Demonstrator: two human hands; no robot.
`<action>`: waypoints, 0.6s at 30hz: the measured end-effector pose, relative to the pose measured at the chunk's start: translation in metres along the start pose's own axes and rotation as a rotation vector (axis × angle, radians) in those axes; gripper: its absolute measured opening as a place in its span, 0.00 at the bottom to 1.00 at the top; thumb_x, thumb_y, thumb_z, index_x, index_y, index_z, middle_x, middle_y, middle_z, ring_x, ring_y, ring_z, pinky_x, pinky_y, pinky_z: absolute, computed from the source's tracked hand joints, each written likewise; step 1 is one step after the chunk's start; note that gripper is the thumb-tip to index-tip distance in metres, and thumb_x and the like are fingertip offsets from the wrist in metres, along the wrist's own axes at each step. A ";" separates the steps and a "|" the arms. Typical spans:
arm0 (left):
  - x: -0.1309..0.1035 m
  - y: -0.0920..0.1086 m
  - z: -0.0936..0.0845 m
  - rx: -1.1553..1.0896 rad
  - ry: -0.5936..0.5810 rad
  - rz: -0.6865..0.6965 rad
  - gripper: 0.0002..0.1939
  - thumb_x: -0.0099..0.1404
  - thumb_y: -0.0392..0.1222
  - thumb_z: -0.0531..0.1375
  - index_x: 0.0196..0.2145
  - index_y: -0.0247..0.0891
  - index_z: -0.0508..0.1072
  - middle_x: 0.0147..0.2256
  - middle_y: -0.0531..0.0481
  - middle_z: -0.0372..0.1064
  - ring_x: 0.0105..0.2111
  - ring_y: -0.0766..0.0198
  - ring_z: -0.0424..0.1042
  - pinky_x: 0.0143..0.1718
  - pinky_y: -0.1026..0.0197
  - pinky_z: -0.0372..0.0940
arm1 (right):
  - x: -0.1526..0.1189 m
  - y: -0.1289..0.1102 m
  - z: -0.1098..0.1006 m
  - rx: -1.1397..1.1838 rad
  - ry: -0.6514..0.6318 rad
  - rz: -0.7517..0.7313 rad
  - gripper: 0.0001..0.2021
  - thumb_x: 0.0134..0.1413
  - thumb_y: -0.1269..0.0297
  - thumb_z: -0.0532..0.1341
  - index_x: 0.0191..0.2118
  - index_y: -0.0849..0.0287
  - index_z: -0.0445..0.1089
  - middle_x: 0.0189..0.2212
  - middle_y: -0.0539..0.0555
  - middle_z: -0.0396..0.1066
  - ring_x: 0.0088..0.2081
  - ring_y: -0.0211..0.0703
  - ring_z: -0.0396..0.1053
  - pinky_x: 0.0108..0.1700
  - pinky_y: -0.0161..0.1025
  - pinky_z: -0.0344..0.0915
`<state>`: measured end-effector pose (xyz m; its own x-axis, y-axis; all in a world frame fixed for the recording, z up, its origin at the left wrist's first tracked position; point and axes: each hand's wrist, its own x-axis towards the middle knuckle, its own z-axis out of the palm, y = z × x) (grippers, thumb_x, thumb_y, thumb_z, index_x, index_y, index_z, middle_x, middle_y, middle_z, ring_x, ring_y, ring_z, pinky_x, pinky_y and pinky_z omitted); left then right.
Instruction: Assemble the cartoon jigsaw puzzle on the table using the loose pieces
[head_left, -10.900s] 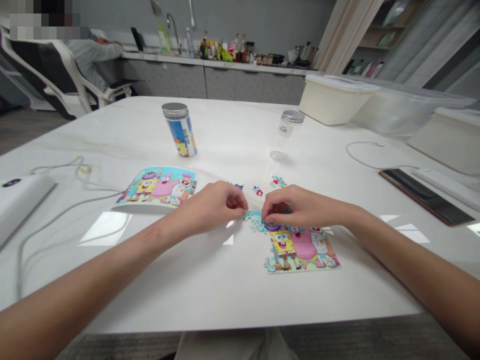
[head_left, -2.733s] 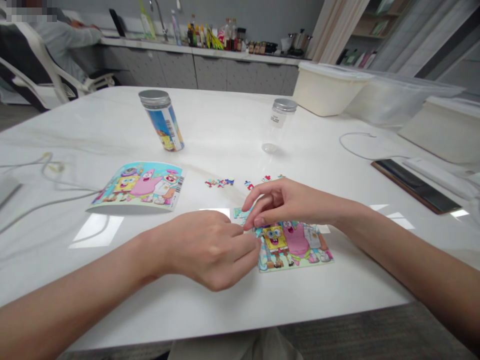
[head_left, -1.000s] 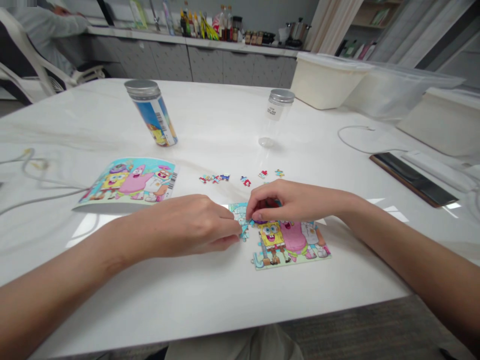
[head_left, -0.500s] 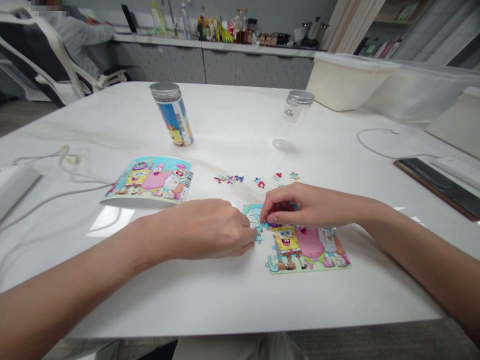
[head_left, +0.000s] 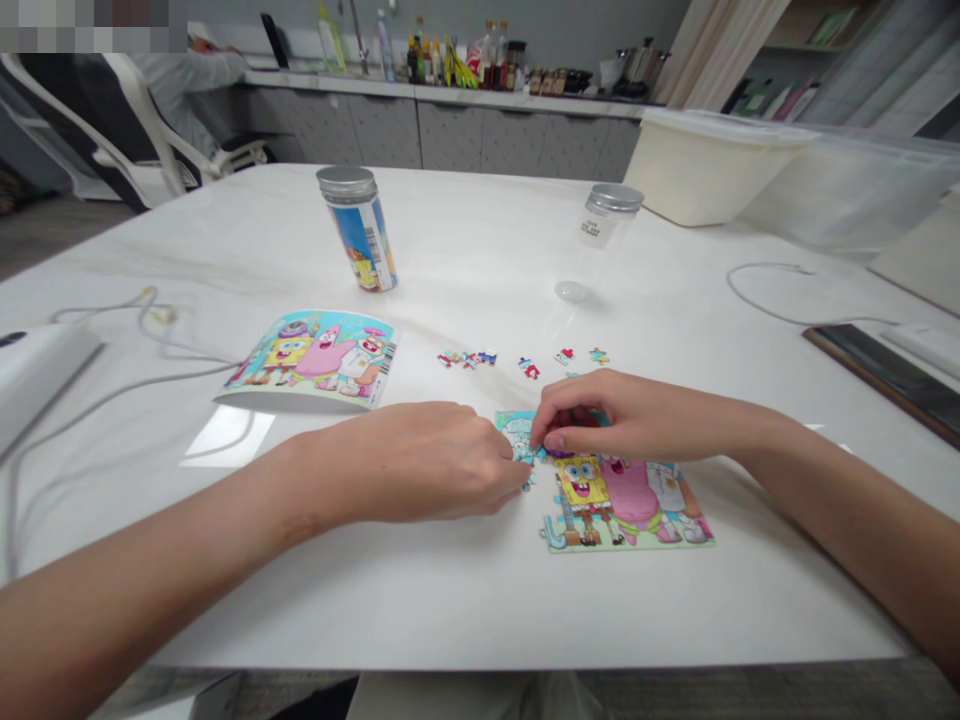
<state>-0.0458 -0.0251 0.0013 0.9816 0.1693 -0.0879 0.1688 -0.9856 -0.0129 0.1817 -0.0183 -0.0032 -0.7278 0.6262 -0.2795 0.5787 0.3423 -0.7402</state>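
A partly joined cartoon puzzle (head_left: 634,500) lies on the white table, with a gap at its left side. My left hand (head_left: 442,462) is closed at that gap, its fingertips pinched on a small light-blue puzzle piece (head_left: 528,480) mostly hidden by the fingers. Over the puzzle's upper left part, my right hand (head_left: 600,415) has its thumb and fingers pressed together; what they hold, if anything, is hidden. Several loose pieces (head_left: 529,368) lie behind the hands. To the left is a curled picture sheet (head_left: 322,358) of the same cartoon.
A jar with a cartoon label (head_left: 360,235) and a clear jar (head_left: 606,235) stand farther back. Plastic bins (head_left: 712,165) are at the back right, a dark flat object (head_left: 892,375) and cable at right. Cables and a white device (head_left: 45,385) lie left. A person sits beyond.
The whole view has shifted slightly, moving things to the right in the picture. My left fingertips now cover more of the light-blue piece. My right hand keeps its place on the puzzle.
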 end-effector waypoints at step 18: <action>-0.004 -0.009 -0.005 -0.246 0.035 0.014 0.10 0.63 0.30 0.59 0.25 0.36 0.74 0.21 0.55 0.65 0.19 0.71 0.59 0.21 0.62 0.47 | 0.000 -0.005 0.000 -0.037 0.022 -0.012 0.11 0.60 0.60 0.57 0.40 0.59 0.73 0.34 0.51 0.74 0.33 0.38 0.69 0.33 0.34 0.63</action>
<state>-0.0509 -0.0173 0.0063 0.9858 0.1597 -0.0512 0.1673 -0.9584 0.2312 0.1789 -0.0202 0.0008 -0.7269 0.6368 -0.2570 0.5836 0.3757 -0.7199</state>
